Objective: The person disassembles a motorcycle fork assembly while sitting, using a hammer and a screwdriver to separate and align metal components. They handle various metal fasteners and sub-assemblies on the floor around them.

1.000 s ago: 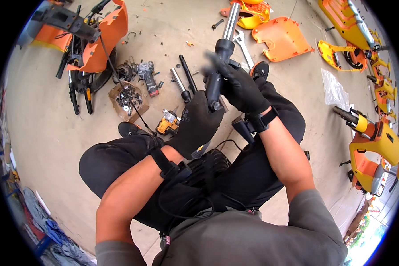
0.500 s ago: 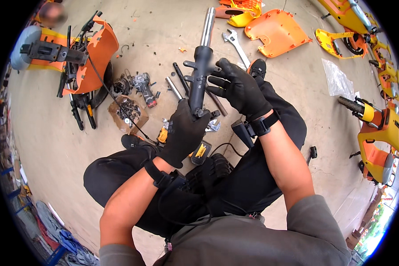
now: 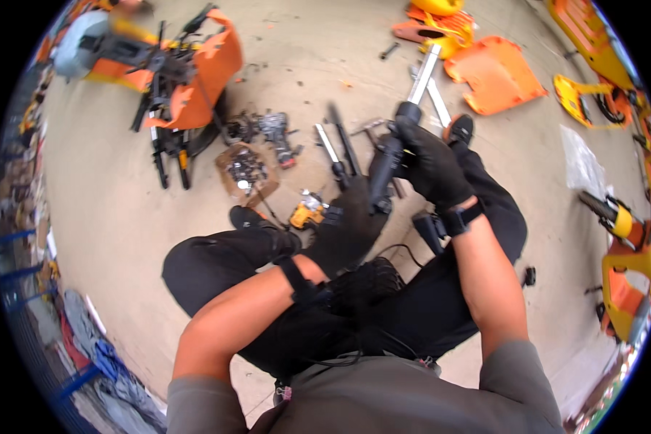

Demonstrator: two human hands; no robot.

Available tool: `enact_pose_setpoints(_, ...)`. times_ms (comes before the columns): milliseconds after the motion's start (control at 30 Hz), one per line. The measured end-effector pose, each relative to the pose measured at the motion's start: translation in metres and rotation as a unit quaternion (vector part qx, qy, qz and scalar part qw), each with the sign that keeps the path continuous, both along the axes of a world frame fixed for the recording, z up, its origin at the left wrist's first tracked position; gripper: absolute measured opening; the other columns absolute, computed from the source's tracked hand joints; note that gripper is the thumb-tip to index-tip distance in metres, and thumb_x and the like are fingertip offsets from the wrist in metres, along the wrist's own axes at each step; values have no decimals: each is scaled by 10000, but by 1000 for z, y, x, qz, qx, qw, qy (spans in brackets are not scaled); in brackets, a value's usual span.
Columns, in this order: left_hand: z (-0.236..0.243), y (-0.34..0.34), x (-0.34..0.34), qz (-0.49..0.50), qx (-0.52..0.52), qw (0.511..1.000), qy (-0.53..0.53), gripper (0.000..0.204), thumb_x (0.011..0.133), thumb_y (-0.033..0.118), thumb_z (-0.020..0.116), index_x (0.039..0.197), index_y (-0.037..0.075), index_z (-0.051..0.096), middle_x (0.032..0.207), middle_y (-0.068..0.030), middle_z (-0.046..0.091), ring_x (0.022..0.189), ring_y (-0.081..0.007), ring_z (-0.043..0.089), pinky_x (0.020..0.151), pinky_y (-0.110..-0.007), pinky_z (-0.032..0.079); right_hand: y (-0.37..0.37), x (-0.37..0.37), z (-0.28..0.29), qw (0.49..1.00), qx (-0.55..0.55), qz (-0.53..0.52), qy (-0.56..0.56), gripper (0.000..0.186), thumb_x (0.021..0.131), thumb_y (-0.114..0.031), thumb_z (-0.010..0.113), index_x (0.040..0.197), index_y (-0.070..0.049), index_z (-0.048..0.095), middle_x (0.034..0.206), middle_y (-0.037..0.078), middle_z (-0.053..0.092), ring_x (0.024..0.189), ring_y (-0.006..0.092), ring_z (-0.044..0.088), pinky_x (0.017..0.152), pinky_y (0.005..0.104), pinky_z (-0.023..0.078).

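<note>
I sit on a concrete floor in black trousers and black gloves. Both hands hold a long black shock strut with a silver rod at its far end. My right hand grips the strut near its upper collar. My left hand is wrapped around the strut's lower end, above my knees. The strut tilts up and to the right.
A stripped orange scooter frame lies at the far left. Small parts on cardboard, a yellow power tool and black rods lie ahead. Orange body panels and yellow machines lie right. Cloth heaps lie left.
The strut has tilted from near upright toward the right, and my right hand has closed around its upper part. My left hand stays on the lower end.
</note>
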State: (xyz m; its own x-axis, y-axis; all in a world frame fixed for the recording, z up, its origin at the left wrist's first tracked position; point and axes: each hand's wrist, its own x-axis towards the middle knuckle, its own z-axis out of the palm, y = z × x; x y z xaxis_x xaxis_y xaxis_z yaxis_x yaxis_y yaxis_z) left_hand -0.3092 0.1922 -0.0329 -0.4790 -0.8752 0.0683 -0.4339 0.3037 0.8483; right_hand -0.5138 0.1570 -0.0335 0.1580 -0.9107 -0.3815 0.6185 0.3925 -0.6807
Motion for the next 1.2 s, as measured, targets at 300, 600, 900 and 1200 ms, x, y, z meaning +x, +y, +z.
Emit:
enact_pose_setpoints(300,16,-3,10,-32,45,998,-12,397,908,266,673,1119,-7,476,801,-247,621,719,-416,652,619,-491,485,-2,7,7,998,-7,-32,-49,269,1033,-283,581,1184,-61,603,965,32,635,904,151,635,782,311,539)
enact_pose_setpoints(600,3,-3,18,-75,18,995,-57,406,893,269,653,1117,-20,475,839,-267,635,800,-453,652,682,-545,511,0,7,6,998,-33,-42,-46,260,1016,-177,596,1228,-30,563,1088,104,663,1020,224,649,961,385,530)
enact_pose_setpoints(900,-8,-44,44,-88,74,959,-258,443,906,393,665,1136,17,615,1024,-224,691,980,-405,662,853,-489,510,6,-24,-6,984,-26,-72,158,299,964,-109,654,1214,43,593,1131,117,671,1016,185,668,890,300,551)
enact_pose_setpoints(1200,-38,-66,77,-46,53,955,-288,393,881,332,680,943,-49,604,874,-275,653,868,-413,666,766,-456,519,27,-29,-25,940,-85,-82,320,272,942,-150,692,1145,18,625,1003,67,677,902,131,662,803,260,539)
